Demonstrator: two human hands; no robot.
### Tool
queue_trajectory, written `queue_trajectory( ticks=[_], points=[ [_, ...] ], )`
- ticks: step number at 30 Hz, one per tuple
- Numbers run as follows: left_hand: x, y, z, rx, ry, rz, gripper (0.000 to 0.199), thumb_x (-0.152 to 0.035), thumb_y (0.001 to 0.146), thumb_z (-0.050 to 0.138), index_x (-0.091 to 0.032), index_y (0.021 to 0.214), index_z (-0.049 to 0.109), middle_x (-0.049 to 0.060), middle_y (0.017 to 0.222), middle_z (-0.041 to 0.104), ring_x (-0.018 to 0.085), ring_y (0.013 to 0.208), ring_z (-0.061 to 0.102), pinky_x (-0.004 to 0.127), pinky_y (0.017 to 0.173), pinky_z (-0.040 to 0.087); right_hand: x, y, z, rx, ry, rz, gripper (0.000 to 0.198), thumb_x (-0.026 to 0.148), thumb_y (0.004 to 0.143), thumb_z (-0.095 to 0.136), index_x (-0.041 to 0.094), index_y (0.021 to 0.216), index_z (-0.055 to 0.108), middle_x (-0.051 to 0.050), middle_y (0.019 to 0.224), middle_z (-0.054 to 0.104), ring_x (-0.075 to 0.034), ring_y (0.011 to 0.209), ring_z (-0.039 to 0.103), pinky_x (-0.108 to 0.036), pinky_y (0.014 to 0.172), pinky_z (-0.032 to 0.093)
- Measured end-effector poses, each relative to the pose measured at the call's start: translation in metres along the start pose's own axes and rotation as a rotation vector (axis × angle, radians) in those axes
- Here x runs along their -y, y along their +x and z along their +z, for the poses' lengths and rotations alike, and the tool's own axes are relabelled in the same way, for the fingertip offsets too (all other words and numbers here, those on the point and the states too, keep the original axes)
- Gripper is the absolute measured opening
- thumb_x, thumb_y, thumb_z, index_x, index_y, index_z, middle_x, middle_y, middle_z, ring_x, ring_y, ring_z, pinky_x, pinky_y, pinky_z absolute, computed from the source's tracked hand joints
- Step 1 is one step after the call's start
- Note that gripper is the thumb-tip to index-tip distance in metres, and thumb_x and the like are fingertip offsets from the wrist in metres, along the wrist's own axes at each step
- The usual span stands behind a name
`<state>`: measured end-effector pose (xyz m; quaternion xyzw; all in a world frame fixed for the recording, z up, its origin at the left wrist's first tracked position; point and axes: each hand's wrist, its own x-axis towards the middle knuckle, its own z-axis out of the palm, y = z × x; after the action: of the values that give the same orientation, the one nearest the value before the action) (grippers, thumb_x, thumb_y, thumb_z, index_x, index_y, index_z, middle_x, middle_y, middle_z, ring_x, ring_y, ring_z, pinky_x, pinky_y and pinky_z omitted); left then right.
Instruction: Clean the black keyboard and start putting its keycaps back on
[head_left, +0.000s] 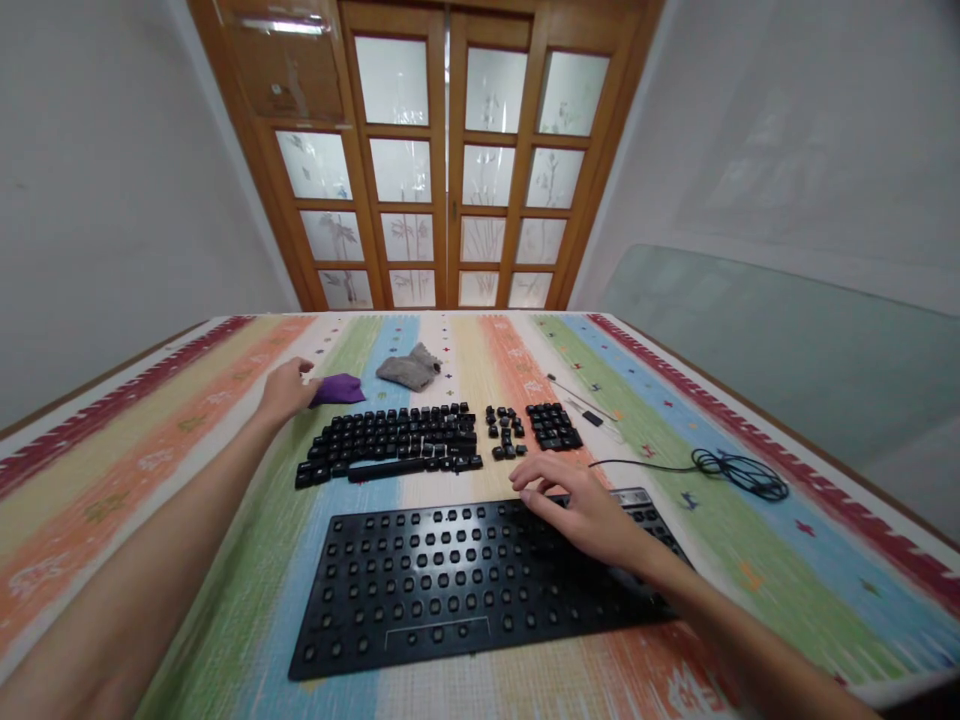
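My left hand (286, 390) is stretched out at the left end of a folded purple cloth (341, 389). Its thumb and lower fingers are on the cloth, while one fingertip sits raised off it. My right hand (574, 500) hovers over or rests on the upper right part of a black keyboard base (442, 575) with its keycaps off and the bare switch stems showing. The fingers there are loosely bent and apart, with nothing in them. Behind the base lie loose black keycaps (401, 435), laid out in keyboard order, with a number block (553, 426) at the right.
A crumpled grey cloth (411, 368) lies beyond the keycaps. To the right are a small thin tool (581, 392), a small black piece (592, 418) and a coiled black cable (739, 475). A striped tablecloth (750, 580) covers the table; wooden glass-paned doors (450, 150) stand behind.
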<state>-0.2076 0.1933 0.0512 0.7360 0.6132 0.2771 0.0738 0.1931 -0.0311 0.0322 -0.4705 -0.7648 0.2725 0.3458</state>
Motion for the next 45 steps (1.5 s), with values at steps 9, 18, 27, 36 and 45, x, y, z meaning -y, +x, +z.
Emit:
queue_trajectory(
  ticks=[9,18,27,36,45],
  points=[
    [0.006,-0.027,-0.006,0.258,-0.001,0.123,0.05,-0.064,0.074,0.054,-0.019,0.084,0.074,0.008,0.089,0.076,0.023,0.083,0.068,0.031,0.08,0.053,0.013,-0.019,-0.005,0.38,-0.238,-0.102,0.084,0.047,0.07,0.079,0.022,0.143,0.046,-0.015,0.144,0.048,-0.034,0.133,0.043,-0.052,0.111,0.037],
    [0.004,-0.034,-0.002,0.359,0.006,0.175,0.052,-0.063,0.077,0.052,-0.02,0.094,0.075,0.007,0.09,0.076,0.022,0.08,0.067,0.03,0.075,0.052,0.015,-0.017,0.015,0.483,-0.323,-0.103,0.114,0.048,0.053,0.086,0.023,0.152,0.035,-0.015,0.153,0.04,-0.039,0.137,0.036,-0.056,0.114,0.031],
    [0.012,-0.025,0.006,0.378,0.017,0.181,0.047,-0.059,0.077,0.052,-0.022,0.094,0.075,0.006,0.091,0.075,0.022,0.082,0.066,0.029,0.074,0.051,0.011,-0.013,0.014,0.463,-0.305,-0.167,0.104,0.046,0.057,0.082,0.021,0.149,0.039,-0.014,0.149,0.045,-0.036,0.132,0.04,-0.055,0.113,0.031],
    [0.01,-0.023,0.008,0.393,0.001,0.202,0.041,-0.055,0.073,0.054,-0.022,0.087,0.074,0.006,0.089,0.075,0.022,0.081,0.067,0.029,0.072,0.052,0.01,-0.004,0.019,0.436,-0.339,-0.145,0.109,0.047,0.05,0.085,0.018,0.146,0.044,-0.017,0.15,0.043,-0.039,0.133,0.038,-0.057,0.112,0.03],
    [0.001,-0.036,-0.014,0.192,0.003,0.191,0.05,-0.06,0.079,0.049,-0.017,0.097,0.067,0.011,0.1,0.071,0.025,0.085,0.064,0.036,0.083,0.05,0.012,0.005,0.017,0.501,-0.327,-0.175,0.108,0.047,0.051,0.085,0.014,0.146,0.043,-0.02,0.152,0.041,-0.04,0.137,0.036,-0.058,0.113,0.03]
  ],
)
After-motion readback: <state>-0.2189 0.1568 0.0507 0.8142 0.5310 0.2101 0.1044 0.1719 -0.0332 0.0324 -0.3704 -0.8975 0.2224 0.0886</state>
